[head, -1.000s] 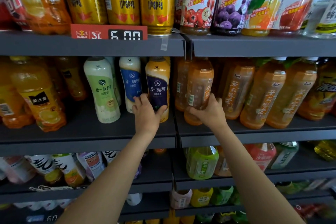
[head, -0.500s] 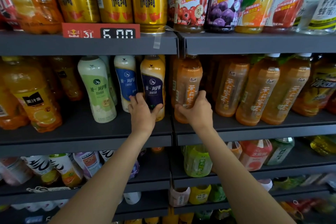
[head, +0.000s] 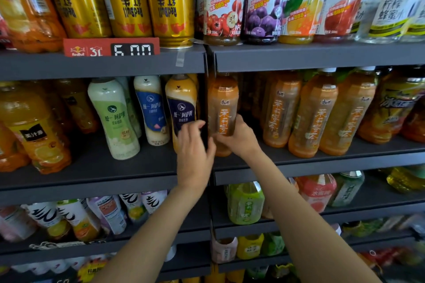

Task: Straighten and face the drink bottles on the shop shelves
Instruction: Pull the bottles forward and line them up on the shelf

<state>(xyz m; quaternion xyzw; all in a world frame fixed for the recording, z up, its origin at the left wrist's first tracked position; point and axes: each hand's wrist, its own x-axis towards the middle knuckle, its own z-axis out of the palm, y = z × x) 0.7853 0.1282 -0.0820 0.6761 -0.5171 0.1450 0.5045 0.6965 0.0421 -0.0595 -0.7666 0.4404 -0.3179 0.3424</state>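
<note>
The right hand's fingers curl round the lower half of an orange jasmine tea bottle, which stands upright at the left end of the right-hand middle shelf, just beside the dark upright divider. The left hand's fingers are loosely curved and slightly spread in front of a dark-blue-labelled milk tea bottle on the left-hand shelf; whether they touch it cannot be told. The shelves are dark grey. Above, 3 gold Red Bull cans stand behind a red price tag reading 6.00. Lower shelves are blurred, and the tea bottle's base is hidden behind the hands.
</note>
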